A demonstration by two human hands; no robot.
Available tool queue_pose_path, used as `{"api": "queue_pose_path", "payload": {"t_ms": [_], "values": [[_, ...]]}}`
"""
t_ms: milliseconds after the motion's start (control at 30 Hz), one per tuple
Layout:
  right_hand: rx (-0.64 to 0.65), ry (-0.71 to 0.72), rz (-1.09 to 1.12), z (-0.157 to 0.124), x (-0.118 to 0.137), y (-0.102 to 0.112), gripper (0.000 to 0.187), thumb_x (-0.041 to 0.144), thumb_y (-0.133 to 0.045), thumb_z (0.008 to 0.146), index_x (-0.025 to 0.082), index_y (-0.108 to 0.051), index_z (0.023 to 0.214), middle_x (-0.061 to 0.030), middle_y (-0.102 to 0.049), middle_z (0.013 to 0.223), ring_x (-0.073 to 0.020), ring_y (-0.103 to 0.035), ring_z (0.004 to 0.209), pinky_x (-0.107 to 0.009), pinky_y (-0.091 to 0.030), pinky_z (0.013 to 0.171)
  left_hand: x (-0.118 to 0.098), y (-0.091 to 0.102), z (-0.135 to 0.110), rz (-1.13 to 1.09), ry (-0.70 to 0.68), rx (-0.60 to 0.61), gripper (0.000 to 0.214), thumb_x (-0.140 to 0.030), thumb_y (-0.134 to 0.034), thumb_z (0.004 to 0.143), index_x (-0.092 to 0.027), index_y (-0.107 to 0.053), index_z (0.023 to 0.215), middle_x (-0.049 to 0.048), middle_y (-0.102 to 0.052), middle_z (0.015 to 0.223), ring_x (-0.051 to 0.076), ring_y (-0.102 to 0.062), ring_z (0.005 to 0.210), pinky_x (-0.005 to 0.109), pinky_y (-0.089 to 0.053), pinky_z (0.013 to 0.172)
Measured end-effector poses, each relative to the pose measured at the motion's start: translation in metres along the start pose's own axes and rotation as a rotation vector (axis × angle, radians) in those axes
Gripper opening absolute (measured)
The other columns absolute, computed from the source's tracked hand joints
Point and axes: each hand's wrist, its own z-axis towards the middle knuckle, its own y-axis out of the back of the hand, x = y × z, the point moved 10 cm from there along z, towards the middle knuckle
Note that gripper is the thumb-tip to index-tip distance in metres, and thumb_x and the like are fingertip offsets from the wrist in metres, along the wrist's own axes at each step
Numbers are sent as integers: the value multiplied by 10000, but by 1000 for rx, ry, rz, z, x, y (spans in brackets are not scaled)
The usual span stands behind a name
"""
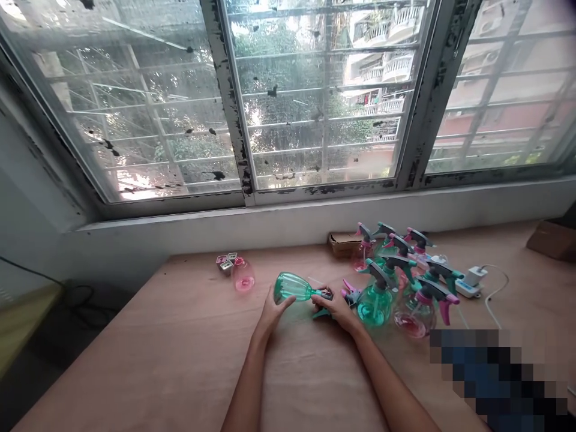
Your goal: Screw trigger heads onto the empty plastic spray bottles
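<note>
A green see-through spray bottle (292,288) lies on its side above the wooden table (180,348), held between both hands. My left hand (272,312) cups the bottle's round body from below, fingers curled round it. My right hand (335,307) is closed round the grey trigger head (324,295) at the bottle's neck. Just right of my right hand stands a cluster of several green and pink spray bottles (400,276) with grey, green and pink trigger heads.
A pink bottle (243,275) without a head lies at the back of the table next to small square caps (226,263). A cardboard box (344,244) sits by the wall, a white power strip (470,282) with cable at right. Large barred windows behind.
</note>
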Motion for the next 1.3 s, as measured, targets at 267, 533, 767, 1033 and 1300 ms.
{"api": "queue_pose_path", "payload": {"t_ms": [267, 533, 767, 1033, 1300], "values": [[-15, -4, 5, 2, -1, 1, 412, 502, -773, 738, 173, -596, 913, 4, -687, 691, -182, -651, 591, -297, -505, 581, 4, 4, 4, 30, -15, -38, 673, -313, -828, 639, -233, -561, 1251, 77, -640, 1256, 273, -596, 1175, 425, -404, 1061], [-22, 5, 11, 0, 1, 0, 420, 485, -805, 713, 174, -597, 904, 15, -685, 662, -180, -644, 585, -292, -503, 574, 9, 7, 5, 38, -1, -59, 537, -402, -754, 733, -201, -556, 1190, 112, -666, 1189, 270, -629, 1116, 447, -458, 1001], [-59, 1, 22, 3, -5, 7, 477, 539, -783, 714, 175, -584, 949, -7, -702, 737, -183, -660, 593, -300, -515, 589, 8, 7, 6, 22, -23, -59, 620, -330, -828, 641, -221, -561, 1190, 90, -663, 1230, 288, -596, 1183, 443, -406, 1063], [-29, 10, -11, 0, 2, 0, 441, 474, -827, 681, 181, -609, 929, 29, -683, 596, -182, -635, 575, -288, -493, 577, 9, 8, 6, 11, -15, -102, 441, -293, -719, 798, -172, -553, 1188, 81, -653, 1181, 254, -630, 1085, 502, -470, 977], [-53, 19, 7, 1, 2, 4, 403, 472, -789, 725, 178, -602, 926, 17, -687, 695, -163, -641, 581, -279, -488, 566, 9, 9, 6, 43, -31, -72, 522, -270, -800, 701, -214, -590, 1176, 65, -656, 1196, 256, -594, 1159, 463, -392, 1070]]}}
